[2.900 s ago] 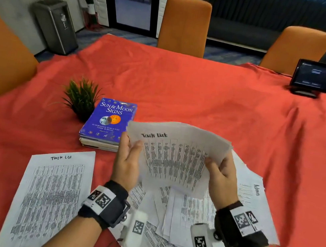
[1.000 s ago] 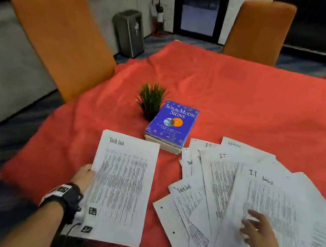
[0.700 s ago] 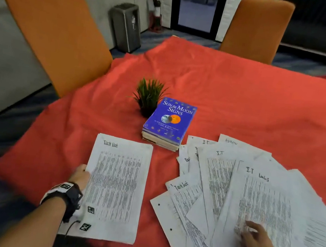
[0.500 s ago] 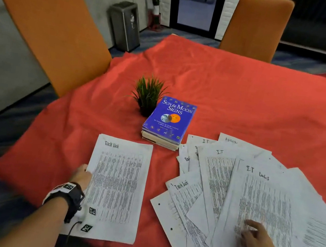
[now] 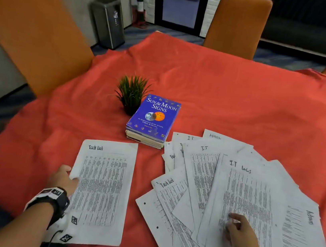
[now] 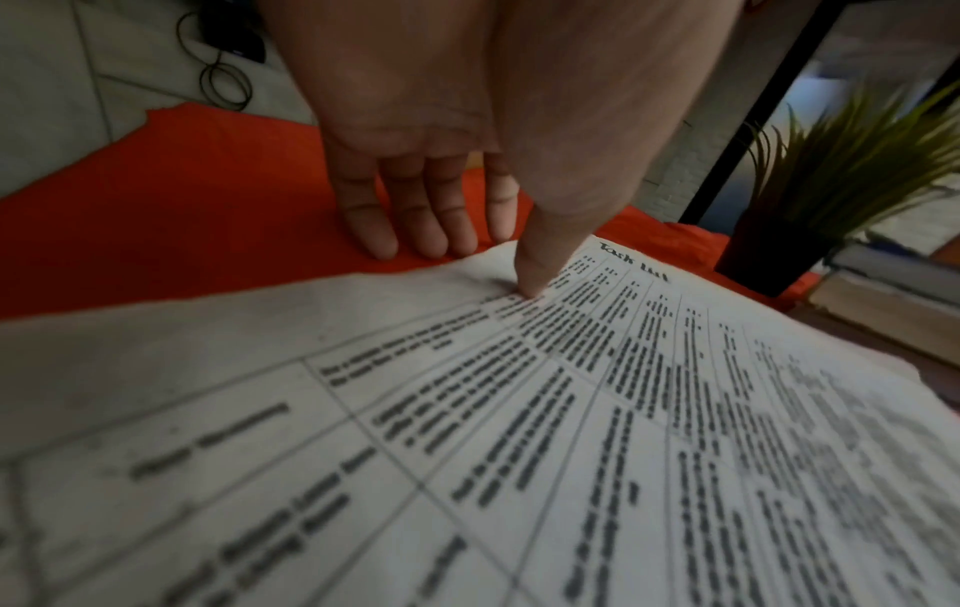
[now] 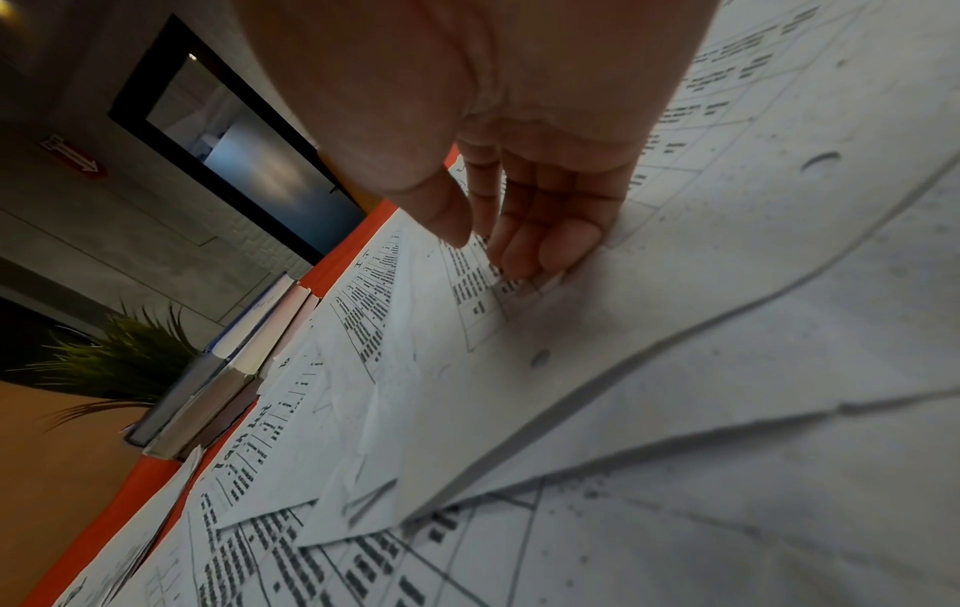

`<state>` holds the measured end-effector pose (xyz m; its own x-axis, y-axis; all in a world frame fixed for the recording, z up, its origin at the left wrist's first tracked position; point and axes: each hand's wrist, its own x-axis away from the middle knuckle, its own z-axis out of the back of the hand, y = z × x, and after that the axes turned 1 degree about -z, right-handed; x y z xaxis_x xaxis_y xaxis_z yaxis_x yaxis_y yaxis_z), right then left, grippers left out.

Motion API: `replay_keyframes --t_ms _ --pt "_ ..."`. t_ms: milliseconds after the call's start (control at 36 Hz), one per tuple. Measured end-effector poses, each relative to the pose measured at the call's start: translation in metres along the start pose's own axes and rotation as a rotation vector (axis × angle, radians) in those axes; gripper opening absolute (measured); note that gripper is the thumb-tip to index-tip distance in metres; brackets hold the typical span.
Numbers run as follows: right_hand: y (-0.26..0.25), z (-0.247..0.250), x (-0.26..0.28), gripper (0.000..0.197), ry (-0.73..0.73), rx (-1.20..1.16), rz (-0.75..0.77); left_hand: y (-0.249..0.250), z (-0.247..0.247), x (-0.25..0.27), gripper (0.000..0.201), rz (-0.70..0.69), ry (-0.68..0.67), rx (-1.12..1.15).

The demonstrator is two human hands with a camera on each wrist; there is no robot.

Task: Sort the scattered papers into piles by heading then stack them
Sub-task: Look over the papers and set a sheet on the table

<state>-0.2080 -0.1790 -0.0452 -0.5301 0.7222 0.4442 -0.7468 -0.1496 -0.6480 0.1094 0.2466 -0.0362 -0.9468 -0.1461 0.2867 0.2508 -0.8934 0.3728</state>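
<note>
A sheet headed "Task List" (image 5: 102,188) lies flat at the left on the red cloth. My left hand (image 5: 63,179) rests at its left edge; in the left wrist view the thumb (image 6: 535,279) presses on the paper and the straight fingers (image 6: 415,234) lie on the cloth beside it. To the right, several sheets are fanned out and overlapping: an "I.T Logs" sheet (image 5: 253,190) on top, an "I.T" sheet (image 5: 202,164), another "Task List" sheet (image 5: 171,189) and an "Admin" sheet (image 5: 306,227). My right hand (image 5: 237,230) rests its fingertips (image 7: 524,263) on the "I.T Logs" sheet, gripping nothing.
A blue book (image 5: 154,116) lies on a second book just behind the papers, with a small potted plant (image 5: 131,93) to its left. Orange chairs (image 5: 237,22) stand around the table. The red cloth (image 5: 245,97) stretches bare toward the far side.
The "Task List" sheet that both hands held up earlier now lies on the left pile. Over the last second the right hand slid slightly down the "I.T Logs" sheet; the left hand stayed put.
</note>
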Motion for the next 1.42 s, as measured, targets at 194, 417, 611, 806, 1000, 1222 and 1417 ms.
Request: replay_keyframes --t_ms 194,417,611,806,1000,1222,1417 --pt "0.0 0.002 0.001 0.022 -0.011 -0.01 0.016 0.005 0.004 -0.001 0.042 0.026 -0.035 -0.071" --pt "0.011 0.026 0.0 0.026 0.12 -0.023 -0.045 0.082 -0.016 0.031 0.022 -0.282 -0.087 0.096" --pt "0.03 0.073 0.0 0.066 0.374 0.061 -0.372 0.161 -0.067 0.096 0.006 -0.47 -0.493 0.221" --pt "0.044 0.077 0.004 0.071 0.221 0.015 -0.407 0.213 -0.12 0.169 0.011 -0.463 -0.883 0.149" --pt "0.037 0.078 0.009 0.031 0.308 0.002 -0.312 0.217 -0.148 0.195 0.041 -0.358 -0.973 0.135" --pt "0.04 0.079 0.013 0.008 0.26 -0.105 -0.134 0.217 -0.139 0.208 0.011 -0.344 -0.957 0.151" --pt "0.035 0.063 0.019 0.006 -0.113 -0.231 -0.132 0.216 -0.139 0.2 0.027 -0.43 -0.921 0.122"
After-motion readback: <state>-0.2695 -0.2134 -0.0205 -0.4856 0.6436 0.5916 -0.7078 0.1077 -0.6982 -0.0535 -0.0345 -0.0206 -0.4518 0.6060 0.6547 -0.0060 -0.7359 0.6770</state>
